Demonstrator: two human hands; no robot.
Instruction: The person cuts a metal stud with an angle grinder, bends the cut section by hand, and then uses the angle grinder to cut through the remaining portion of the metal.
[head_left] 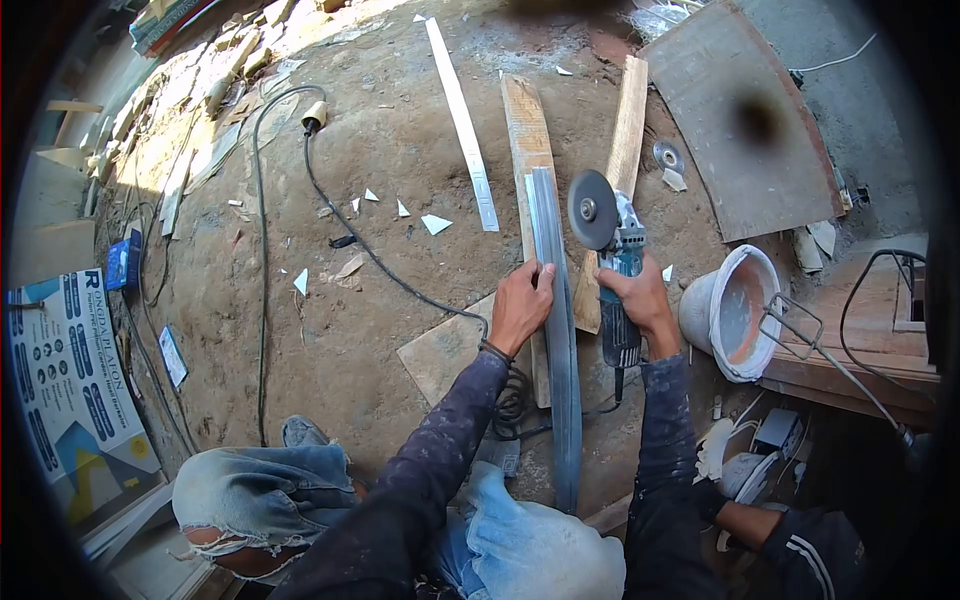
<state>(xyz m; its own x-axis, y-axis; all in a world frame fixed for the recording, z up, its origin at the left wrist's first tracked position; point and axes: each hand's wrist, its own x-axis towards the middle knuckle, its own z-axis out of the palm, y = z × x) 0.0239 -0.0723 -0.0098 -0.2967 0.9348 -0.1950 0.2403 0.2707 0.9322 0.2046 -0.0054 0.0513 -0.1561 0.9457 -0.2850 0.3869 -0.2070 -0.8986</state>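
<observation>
My right hand (643, 300) is wrapped round the body of an angle grinder (622, 325), whose dark cutting disc (592, 208) stands just right of some metal profiles. Those long grey metal profiles (558, 330) lie lengthwise in front of me, partly over a wooden plank (527, 120). My left hand (523, 305) grips the profiles at their left edge, thumb on top. The disc appears apart from the metal, though the exact gap is hard to judge. A power cord trails from the grinder's lower end.
A white metal strip (462, 125) and another plank (628, 130) lie ahead. At right stand a whitish bucket (728, 312) and a large board (735, 120); a loose disc (668, 156) lies nearby. A black cable with a socket (314, 116) crosses the dirt floor. Another person's leg (800, 545) shows lower right.
</observation>
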